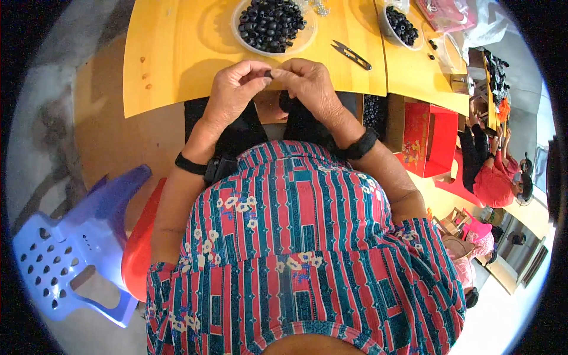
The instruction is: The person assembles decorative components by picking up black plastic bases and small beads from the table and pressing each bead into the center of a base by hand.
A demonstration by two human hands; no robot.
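Just over the near edge of the yellow table (177, 65), my left hand (234, 92) and my right hand (309, 89) meet at their fingertips. Both are closed in a pinch on a small black plastic piece (268, 74), mostly covered by the fingers. Straight beyond them stands a clear round bowl (310, 42) heaped with small black cylindrical pieces (271, 25). To the right of the bowl lies a pair of black thread snips (352, 55), its blades pointing to the far left.
A second bowl (387, 34) of black pieces stands at the far right, near a few loose ones. Below the table's right side is a red box (432, 139). A blue plastic stool (77, 248) is at my left. Other people (494, 180) sit off to the right.
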